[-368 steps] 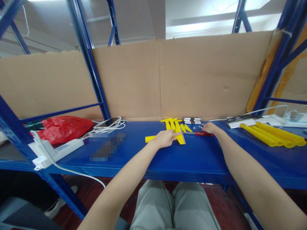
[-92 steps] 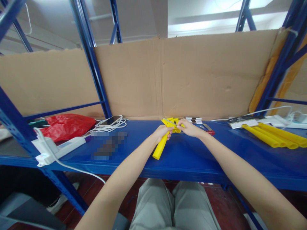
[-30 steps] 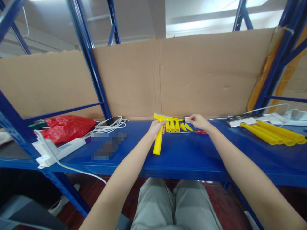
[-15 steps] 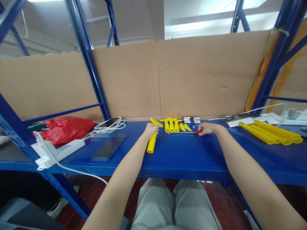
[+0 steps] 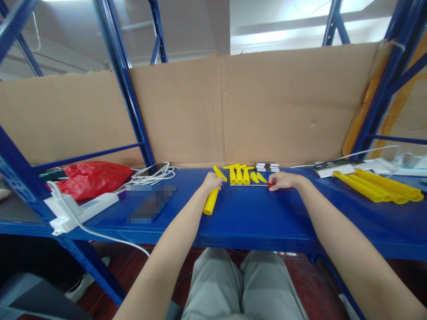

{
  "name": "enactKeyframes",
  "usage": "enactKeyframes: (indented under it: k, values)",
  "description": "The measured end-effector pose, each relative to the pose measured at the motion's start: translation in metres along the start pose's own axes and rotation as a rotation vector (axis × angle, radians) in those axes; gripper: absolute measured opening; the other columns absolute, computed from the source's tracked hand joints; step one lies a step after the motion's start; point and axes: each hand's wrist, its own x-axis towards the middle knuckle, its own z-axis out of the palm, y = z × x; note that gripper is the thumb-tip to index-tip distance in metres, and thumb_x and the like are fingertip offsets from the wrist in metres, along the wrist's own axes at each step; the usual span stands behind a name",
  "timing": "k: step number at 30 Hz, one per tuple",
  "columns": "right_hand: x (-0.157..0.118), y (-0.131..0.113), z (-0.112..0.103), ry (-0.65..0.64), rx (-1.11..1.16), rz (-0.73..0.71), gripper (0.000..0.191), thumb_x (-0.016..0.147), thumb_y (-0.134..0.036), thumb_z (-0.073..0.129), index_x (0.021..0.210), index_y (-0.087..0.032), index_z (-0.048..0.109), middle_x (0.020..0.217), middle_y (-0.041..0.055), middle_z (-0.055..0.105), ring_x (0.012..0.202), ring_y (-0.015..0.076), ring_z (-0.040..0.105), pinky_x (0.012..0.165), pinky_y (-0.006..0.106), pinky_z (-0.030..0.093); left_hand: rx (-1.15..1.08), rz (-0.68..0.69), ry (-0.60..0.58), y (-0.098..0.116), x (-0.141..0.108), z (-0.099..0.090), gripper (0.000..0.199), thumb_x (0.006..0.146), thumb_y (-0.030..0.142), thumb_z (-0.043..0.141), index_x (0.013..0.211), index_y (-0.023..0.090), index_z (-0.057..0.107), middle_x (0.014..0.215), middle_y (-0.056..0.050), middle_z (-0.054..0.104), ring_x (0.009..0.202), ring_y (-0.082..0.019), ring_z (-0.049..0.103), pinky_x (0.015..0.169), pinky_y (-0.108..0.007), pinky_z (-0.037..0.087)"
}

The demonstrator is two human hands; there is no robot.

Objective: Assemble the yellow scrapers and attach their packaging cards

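Observation:
My left hand (image 5: 212, 182) is wrapped round a yellow tube (image 5: 211, 203) with a slanted yellow piece at its top end. The tube leans, its open lower end toward me. At the right, my right hand (image 5: 283, 181) has its fingers closed over the red handle of a screwdriver (image 5: 251, 185). The screwdriver's long thin shaft points left along the blue shelf. Behind it several yellow T-shaped tube pieces (image 5: 239, 176) lie side by side. Two small pointed yellow pieces (image 5: 258, 178) rest between them and my right hand.
White-and-dark stacked strips (image 5: 267, 167) lie by the cardboard back wall (image 5: 267, 106). Several long yellow tubes (image 5: 380, 186) are at the right. On the left are a red plastic bag (image 5: 95, 178), a white power strip (image 5: 88, 212) and coiled white cable (image 5: 155, 174). Blue posts (image 5: 125, 89) frame the shelf.
My right hand has shifted a little left along the screwdriver handle. My left hand has tilted the yellow tube slightly, its upper end moving right.

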Motion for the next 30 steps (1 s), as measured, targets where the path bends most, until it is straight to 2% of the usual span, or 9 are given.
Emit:
enactKeyframes:
  k: [9, 30]
  values:
    - [0.001, -0.006, -0.001, 0.085, 0.129, -0.105, 0.027, 0.064, -0.043, 0.068, 0.076, -0.019, 0.065, 0.082, 0.0046, 0.069, 0.079, 0.0204, 0.061, 0.069, 0.028, 0.046, -0.015, 0.025, 0.006, 0.003, -0.004, 0.000, 0.033, 0.073, 0.005, 0.057, 0.044, 0.016, 0.046, 0.033, 0.003, 0.043, 0.030, -0.008, 0.041, 0.038, -0.020, 0.036]
    - [0.000, -0.009, -0.002, 0.115, 0.196, -0.102, 0.019, 0.064, -0.034, 0.066, 0.074, -0.018, 0.062, 0.079, 0.0038, 0.068, 0.076, 0.0190, 0.061, 0.070, 0.028, 0.046, -0.047, 0.062, -0.018, 0.003, -0.005, -0.003, 0.033, 0.075, 0.008, 0.058, 0.045, 0.016, 0.046, 0.033, 0.002, 0.044, 0.030, -0.009, 0.042, 0.038, -0.020, 0.036]
